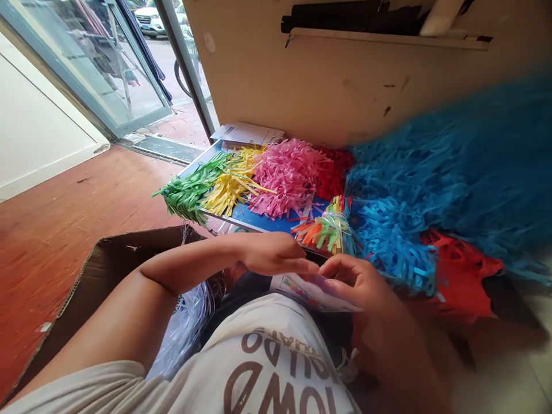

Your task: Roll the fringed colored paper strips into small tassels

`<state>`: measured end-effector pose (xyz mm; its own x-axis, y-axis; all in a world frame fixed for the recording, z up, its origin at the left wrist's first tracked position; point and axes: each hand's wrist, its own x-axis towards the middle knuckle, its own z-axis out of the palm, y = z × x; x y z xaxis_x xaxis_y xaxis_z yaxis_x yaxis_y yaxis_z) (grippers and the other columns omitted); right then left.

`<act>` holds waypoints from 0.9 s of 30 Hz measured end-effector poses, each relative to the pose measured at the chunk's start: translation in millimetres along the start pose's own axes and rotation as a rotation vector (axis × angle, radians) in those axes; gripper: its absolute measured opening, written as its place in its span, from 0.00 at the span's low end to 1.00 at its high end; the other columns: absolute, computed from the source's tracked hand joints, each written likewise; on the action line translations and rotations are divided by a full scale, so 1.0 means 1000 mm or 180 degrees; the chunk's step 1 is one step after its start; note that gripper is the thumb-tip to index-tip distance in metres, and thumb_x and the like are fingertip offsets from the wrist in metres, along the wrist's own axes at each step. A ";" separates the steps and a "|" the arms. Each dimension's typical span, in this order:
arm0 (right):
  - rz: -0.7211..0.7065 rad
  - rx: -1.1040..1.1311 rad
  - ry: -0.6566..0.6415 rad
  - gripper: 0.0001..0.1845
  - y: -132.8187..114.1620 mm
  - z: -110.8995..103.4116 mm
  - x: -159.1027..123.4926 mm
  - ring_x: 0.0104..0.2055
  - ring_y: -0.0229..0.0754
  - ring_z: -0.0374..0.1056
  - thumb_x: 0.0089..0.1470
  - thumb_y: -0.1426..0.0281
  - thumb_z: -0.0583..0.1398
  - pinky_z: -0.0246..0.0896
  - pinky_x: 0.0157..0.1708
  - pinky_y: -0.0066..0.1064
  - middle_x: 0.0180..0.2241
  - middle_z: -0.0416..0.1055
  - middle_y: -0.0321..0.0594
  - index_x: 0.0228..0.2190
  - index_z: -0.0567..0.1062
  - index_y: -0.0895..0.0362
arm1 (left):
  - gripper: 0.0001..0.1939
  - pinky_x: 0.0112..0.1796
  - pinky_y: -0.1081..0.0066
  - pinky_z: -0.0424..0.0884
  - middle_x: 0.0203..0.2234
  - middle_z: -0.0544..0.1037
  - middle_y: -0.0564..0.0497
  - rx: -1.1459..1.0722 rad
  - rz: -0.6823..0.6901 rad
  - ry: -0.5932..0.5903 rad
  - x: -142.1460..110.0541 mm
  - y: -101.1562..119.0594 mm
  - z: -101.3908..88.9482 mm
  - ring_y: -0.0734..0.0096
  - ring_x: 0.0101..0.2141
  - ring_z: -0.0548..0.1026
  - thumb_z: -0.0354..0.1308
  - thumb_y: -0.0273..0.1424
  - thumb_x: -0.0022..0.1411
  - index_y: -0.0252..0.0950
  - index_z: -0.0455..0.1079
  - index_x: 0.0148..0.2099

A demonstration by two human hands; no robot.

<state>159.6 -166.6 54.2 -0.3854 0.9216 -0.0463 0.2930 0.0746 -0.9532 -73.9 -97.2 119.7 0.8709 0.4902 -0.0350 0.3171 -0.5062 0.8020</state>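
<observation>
A small printed packet, white with coloured pictures, is at my lap in front of the cream shirt. My left hand reaches across from the left, fingers straight and held together, with the tips at the packet's upper edge; its thumb is hidden. My right hand is curled, thumb and fingers pinching the packet's right part. The fingertips of both hands nearly meet. Just beyond them, a tied bundle of multicoloured paper strips lies at the near edge of the blue table.
Green, yellow and pink fringe piles line the table, with dark red beyond. Blue fringe and red sheet material lie right. A cardboard box and white strands are left. Papers lie at the back.
</observation>
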 end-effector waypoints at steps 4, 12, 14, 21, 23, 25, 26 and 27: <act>0.0118 -0.0403 0.0035 0.14 -0.019 0.004 -0.003 0.30 0.40 0.72 0.53 0.58 0.66 0.63 0.28 0.27 0.29 0.78 0.38 0.32 0.79 0.56 | 0.08 0.28 0.77 0.65 0.28 0.80 0.51 -0.0140 0.0088 -0.0582 0.013 -0.001 -0.004 0.76 0.26 0.73 0.63 0.33 0.62 0.33 0.78 0.37; -0.0066 -0.0707 -0.0144 0.09 -0.030 0.017 -0.019 0.31 0.40 0.70 0.56 0.63 0.63 0.63 0.28 0.27 0.29 0.76 0.38 0.29 0.77 0.56 | 0.03 0.29 0.77 0.65 0.29 0.83 0.51 0.0755 0.0427 -0.1370 0.028 0.009 -0.002 0.73 0.29 0.76 0.68 0.29 0.56 0.37 0.81 0.35; -0.0036 -0.0701 -0.0138 0.07 -0.033 0.018 -0.028 0.33 0.41 0.71 0.56 0.66 0.62 0.64 0.30 0.28 0.30 0.76 0.38 0.29 0.76 0.55 | 0.06 0.32 0.78 0.66 0.31 0.84 0.49 0.0543 0.0403 -0.1586 0.026 0.010 -0.003 0.72 0.32 0.78 0.64 0.31 0.61 0.36 0.82 0.38; 0.0056 -0.0823 -0.0214 0.04 -0.038 0.019 -0.047 0.29 0.35 0.68 0.57 0.68 0.62 0.59 0.26 0.25 0.30 0.74 0.32 0.29 0.75 0.52 | 0.09 0.34 0.77 0.67 0.35 0.84 0.47 0.0412 0.0610 -0.1711 0.012 0.012 0.007 0.72 0.33 0.78 0.60 0.31 0.64 0.36 0.82 0.41; -0.0015 -0.0981 -0.0275 0.05 -0.041 0.020 -0.049 0.29 0.35 0.67 0.58 0.68 0.61 0.58 0.27 0.25 0.30 0.73 0.32 0.29 0.74 0.53 | 0.08 0.31 0.76 0.65 0.32 0.84 0.48 0.0587 0.0703 -0.1502 0.006 0.016 0.012 0.73 0.29 0.76 0.59 0.27 0.63 0.36 0.82 0.38; -0.0157 -0.1107 -0.0309 0.05 -0.045 0.020 -0.051 0.29 0.35 0.67 0.58 0.68 0.61 0.58 0.27 0.25 0.30 0.73 0.33 0.30 0.73 0.53 | 0.08 0.29 0.77 0.64 0.29 0.83 0.48 0.0560 0.0660 -0.1317 0.001 0.019 0.017 0.75 0.27 0.74 0.59 0.24 0.61 0.35 0.81 0.34; -0.0263 -0.1155 -0.0333 0.04 -0.046 0.020 -0.051 0.30 0.35 0.67 0.59 0.69 0.61 0.58 0.28 0.26 0.31 0.73 0.33 0.30 0.73 0.53 | 0.07 0.29 0.78 0.64 0.28 0.82 0.49 0.0489 0.0590 -0.1251 -0.001 0.020 0.019 0.76 0.26 0.74 0.60 0.23 0.60 0.34 0.80 0.33; -0.0406 -0.1192 -0.0368 0.03 -0.048 0.019 -0.052 0.32 0.35 0.68 0.59 0.69 0.60 0.59 0.29 0.26 0.32 0.73 0.34 0.32 0.73 0.53 | 0.06 0.28 0.78 0.64 0.27 0.82 0.49 0.0400 0.0500 -0.1191 -0.002 0.020 0.021 0.76 0.26 0.73 0.61 0.23 0.59 0.33 0.79 0.33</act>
<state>148.9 -225.1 96.5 -0.5289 0.8486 0.0116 0.5264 0.3387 -0.7798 -61.9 -123.2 123.4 0.9812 0.1204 -0.1508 0.1927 -0.6480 0.7368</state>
